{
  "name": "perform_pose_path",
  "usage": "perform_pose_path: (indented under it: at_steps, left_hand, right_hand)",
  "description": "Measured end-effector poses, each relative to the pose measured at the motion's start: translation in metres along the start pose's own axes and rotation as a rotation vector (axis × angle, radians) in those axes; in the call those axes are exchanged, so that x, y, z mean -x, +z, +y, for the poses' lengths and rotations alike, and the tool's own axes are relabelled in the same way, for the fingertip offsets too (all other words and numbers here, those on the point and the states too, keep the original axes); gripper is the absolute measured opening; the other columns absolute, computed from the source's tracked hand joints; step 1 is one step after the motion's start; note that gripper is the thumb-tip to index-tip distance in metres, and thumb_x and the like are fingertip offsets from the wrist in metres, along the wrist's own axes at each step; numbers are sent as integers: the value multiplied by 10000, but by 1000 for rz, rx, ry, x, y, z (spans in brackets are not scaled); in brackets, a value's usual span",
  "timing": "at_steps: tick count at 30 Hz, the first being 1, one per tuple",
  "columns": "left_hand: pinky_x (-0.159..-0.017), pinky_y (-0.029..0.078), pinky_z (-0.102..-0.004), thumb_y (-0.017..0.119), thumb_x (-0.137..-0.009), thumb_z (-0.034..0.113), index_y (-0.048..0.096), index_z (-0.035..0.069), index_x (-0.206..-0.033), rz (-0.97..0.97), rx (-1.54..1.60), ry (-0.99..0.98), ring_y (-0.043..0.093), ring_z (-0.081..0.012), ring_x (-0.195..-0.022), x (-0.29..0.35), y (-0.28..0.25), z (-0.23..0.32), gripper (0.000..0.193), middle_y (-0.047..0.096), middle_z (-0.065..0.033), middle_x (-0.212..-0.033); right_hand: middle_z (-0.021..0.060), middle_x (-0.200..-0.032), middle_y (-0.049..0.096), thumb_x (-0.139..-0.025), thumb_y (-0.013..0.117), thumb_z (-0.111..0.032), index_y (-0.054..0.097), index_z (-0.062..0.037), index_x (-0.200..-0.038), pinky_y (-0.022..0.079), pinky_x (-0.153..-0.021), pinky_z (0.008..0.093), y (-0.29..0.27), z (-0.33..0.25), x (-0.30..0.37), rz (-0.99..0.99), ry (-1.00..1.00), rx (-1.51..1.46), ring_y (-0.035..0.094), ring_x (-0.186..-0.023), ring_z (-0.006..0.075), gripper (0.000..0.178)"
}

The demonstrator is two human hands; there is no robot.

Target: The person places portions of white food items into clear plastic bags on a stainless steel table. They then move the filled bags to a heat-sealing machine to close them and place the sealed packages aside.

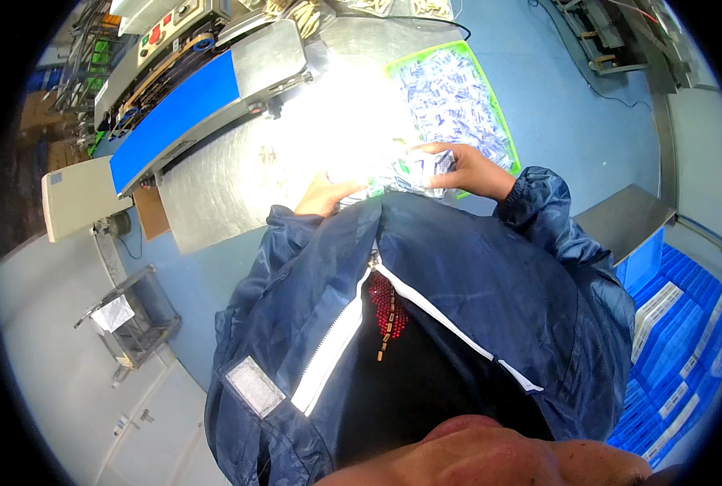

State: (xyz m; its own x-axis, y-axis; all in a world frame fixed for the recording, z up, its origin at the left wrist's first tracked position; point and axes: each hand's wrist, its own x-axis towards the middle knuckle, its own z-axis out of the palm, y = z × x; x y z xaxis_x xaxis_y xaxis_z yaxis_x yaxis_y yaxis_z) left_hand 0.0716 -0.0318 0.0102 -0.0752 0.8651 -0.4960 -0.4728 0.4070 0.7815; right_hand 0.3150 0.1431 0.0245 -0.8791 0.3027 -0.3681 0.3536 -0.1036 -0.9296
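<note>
- The packets (405, 175) make a loose, crumpled bundle between the two hands, close against the front of the jacket (458, 251), at the near edge of the steel table (215, 182).
- They look glossy and thin-skinned, mostly white and silvery, with blue marks and some green; the film is wrinkled and throws back light. Their number cannot be told, as they overlap and the glare bleaches the far side.
- The right hand (476, 172) has its thumb and fingers curled round the right end of the bundle, parted by about the thickness of what they hold.
- The left hand (320, 196) is at the left end, thumb stretched toward the packets; its fingers are lost in the glare, so how firmly it grips, or how far it is open, cannot be told.
- Just beyond the right hand is a bright green tray (496, 109), filled with a spread of small packs (454, 93) in similar white and blue.
- Beyond the left hand, a machine with a blue belt (179, 113) runs slantwise along the table.
</note>
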Motion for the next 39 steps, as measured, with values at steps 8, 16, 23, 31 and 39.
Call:
perform_pose_path:
  at_steps: [8,16,23,31,39]
  left_hand:
    - [-940,490,-382,683,-830,49,485,-19,-1313,28,211,-16,630,-251,-1034,-7,-8,9,526,642,-134,-1156]
    - [-900,522,-401,665,-867,104,448,-32,-1352,105,159,69,637,-275,-1045,-1,-3,11,549,621,-163,-1204]
    - [-926,499,-397,617,-894,85,487,-70,-1299,231,290,-6,615,-270,-1080,8,5,9,453,615,-171,-1200]
    - [-989,476,-451,585,-920,194,422,-61,-1366,94,599,33,589,-338,-1145,4,-51,-17,539,576,-204,-1278]
    - [-1052,401,-513,528,-773,779,363,127,-1471,-121,828,464,492,-345,-1251,-24,-17,47,969,469,-92,-1437]
  right_hand:
    - [134,-1276,609,-788,673,-23,527,30,-1319,484,-868,269,15,18,-43,37,-346,-21,603,-976,137,554]
    - [107,-1075,679,-769,735,-30,620,28,-1188,500,-835,266,22,-1,-37,217,-126,-184,617,-933,107,438]
    - [96,-1080,674,-786,751,-52,621,12,-1159,523,-829,280,-9,-2,-5,428,-82,-429,655,-927,170,400]
    - [101,-1090,656,-814,726,-72,531,41,-1250,521,-823,305,-68,55,-9,542,-11,-635,641,-951,172,491]
    - [206,-1285,554,-821,715,-370,414,-109,-1425,472,-956,409,-66,47,-15,598,199,818,605,-1096,330,723]
